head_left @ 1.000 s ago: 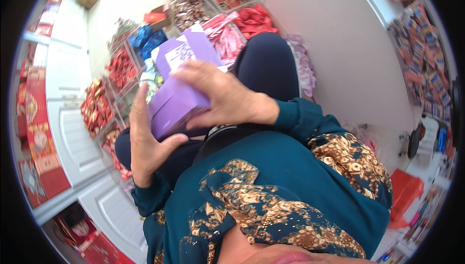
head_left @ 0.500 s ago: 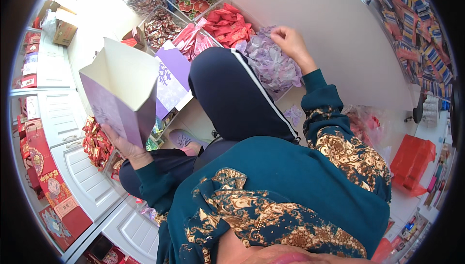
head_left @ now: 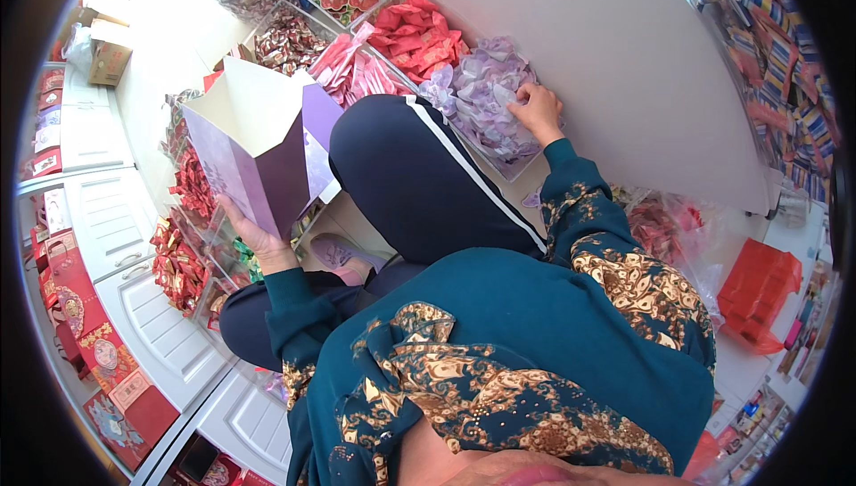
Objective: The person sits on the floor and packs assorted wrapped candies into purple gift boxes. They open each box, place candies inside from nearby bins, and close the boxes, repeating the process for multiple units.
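My left hand (head_left: 257, 232) holds a tall purple paper box (head_left: 278, 178) from below, its fingers against the side. The box's top stands open and shows a cream inside; whether anything lies at its bottom is hidden. Over a clear bin heaped with lilac-wrapped candies (head_left: 490, 116), my right hand (head_left: 539, 111) has its fingers pinched together. A pale lilac wrapper shows at the fingertips, at the pile's right side. Just behind the held box is a second purple box (head_left: 323, 120), partly covered by it.
Pink packets (head_left: 361, 71), red-wrapped sweets (head_left: 415, 31) and brown-wrapped sweets (head_left: 290, 45) fill bins beyond my knee (head_left: 397, 174). Red sweets (head_left: 178, 263) lie at my left. White cabinets (head_left: 152, 325) line the left; a grey panel (head_left: 615, 85) stands right of the lilac bin.
My left hand has brought the box to the right, nearer my knee. My right hand has lowered toward me, along the right side of the lilac pile.
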`<state>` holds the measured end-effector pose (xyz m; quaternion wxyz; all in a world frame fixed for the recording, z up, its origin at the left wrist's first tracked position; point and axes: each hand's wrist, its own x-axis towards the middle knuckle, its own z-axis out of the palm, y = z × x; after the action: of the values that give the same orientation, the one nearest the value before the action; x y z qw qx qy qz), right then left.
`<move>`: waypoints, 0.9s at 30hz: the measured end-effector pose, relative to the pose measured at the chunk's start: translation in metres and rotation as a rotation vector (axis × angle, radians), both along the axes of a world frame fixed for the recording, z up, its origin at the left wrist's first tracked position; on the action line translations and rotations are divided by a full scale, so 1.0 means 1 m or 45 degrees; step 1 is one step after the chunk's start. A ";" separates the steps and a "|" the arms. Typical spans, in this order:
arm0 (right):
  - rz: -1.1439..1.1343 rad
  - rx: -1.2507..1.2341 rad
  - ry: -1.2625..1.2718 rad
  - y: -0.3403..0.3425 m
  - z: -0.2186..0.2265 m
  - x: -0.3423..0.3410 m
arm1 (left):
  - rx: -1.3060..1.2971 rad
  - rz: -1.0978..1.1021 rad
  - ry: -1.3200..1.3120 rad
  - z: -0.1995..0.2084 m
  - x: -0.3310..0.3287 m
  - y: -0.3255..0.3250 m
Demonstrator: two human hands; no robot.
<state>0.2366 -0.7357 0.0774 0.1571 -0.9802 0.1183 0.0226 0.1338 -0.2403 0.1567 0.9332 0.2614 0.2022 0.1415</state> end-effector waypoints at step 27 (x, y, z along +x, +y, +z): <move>0.743 1.353 0.190 0.209 0.084 0.165 | -0.112 -0.118 0.069 -0.045 0.018 -0.022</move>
<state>0.4018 -0.5263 0.1614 0.6034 -0.7553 -0.1720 0.1892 0.1515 -0.2624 0.1115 0.9435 0.2328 0.2212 0.0820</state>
